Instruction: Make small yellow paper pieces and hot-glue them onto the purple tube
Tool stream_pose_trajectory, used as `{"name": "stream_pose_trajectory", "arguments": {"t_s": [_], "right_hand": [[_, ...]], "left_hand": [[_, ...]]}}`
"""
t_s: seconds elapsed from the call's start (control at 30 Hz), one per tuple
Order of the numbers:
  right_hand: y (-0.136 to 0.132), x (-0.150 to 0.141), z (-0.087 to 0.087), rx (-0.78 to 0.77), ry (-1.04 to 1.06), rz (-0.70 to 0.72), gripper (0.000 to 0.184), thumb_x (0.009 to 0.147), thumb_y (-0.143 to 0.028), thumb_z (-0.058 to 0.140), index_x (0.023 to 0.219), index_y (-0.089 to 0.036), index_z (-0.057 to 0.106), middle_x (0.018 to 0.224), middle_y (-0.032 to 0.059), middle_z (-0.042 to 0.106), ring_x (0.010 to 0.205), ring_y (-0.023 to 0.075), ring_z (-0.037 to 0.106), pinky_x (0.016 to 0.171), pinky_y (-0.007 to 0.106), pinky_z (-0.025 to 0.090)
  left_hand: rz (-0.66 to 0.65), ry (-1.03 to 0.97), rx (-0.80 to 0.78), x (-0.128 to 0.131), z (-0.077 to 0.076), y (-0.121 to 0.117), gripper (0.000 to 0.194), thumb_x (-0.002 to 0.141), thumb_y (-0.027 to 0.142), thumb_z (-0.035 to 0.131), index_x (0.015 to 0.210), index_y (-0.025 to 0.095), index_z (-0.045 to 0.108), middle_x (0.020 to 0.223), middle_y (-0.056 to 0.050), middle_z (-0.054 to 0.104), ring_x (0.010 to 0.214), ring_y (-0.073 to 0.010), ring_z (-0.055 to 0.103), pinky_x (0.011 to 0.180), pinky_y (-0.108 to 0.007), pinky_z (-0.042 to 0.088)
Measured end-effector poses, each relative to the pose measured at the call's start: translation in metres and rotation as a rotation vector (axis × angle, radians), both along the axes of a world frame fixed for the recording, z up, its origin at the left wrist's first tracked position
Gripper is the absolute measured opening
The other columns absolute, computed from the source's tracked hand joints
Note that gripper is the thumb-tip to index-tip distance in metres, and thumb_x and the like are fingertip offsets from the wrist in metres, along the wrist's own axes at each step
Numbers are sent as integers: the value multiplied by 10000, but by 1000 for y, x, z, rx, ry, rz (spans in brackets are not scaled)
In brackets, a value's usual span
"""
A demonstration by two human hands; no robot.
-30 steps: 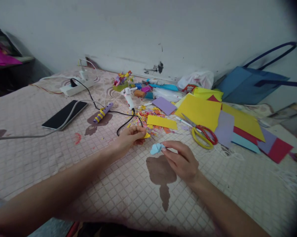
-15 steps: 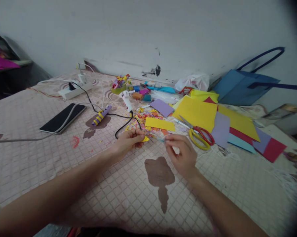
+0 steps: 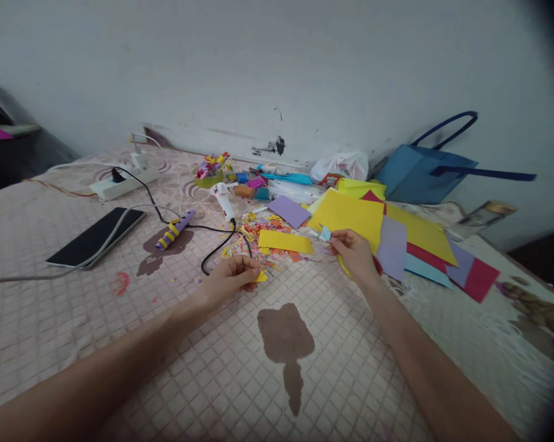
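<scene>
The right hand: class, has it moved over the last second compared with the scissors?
Yes. The right hand, pinching a small blue paper piece, has moved away from the person, from short of the scissors to over them, beside the yellow sheet.

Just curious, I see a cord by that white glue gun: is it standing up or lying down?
Lying down: the glue gun rests on its side on the patterned cloth.

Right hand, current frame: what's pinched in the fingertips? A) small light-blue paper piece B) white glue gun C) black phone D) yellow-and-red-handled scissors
A: the right hand pinches a small light-blue paper piece at its fingertips, above the large yellow paper sheet; the white glue gun and black phone lie untouched on the quilted surface.
</scene>
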State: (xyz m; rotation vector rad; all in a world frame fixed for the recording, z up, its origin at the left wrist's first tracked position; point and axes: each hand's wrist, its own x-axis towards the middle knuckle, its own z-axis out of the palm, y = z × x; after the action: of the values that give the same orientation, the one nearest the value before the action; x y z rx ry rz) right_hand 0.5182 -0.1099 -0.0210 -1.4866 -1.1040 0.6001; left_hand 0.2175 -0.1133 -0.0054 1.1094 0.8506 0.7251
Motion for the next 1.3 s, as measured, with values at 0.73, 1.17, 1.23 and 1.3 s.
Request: {"name": "stream_pose_trajectory", "arguments": {"t_s": [0.73,1.17,1.23,1.3], "right_hand": [[-51,-100,18,-188,52,558,318,851,-493,491,874,-187,572,743,13,603,517,100,540,408,205,408],[-65,-127,13,-342,295,605,253,808,-412,589,738,-184,505,586,-67,498,434,46,410,375,158,280],[-65,-127,13,-330,290,592,257,807,-416,586,733,-186,501,589,-67,490,436,49,408,374,163,283],[-66,-128,13,-329,279,595,265,807,-428,582,736,-186,503,593,-62,499,441,54,419,378,169,294]], "left_hand": [[-95,28,208,1,-2,-6,286,733,321,677,931,147,565,704,14,575,592,-86,536,573,-220,441],[-160,17,151,4,1,-9,249,780,385,624,863,153,594,785,-19,606,681,-111,580,611,-226,469],[-194,14,129,4,0,-8,243,773,387,634,834,156,589,757,-12,612,651,-103,572,611,-225,459],[-225,26,124,3,-3,-8,238,757,375,656,767,152,572,690,-2,603,606,-95,555,599,-223,444]]}}
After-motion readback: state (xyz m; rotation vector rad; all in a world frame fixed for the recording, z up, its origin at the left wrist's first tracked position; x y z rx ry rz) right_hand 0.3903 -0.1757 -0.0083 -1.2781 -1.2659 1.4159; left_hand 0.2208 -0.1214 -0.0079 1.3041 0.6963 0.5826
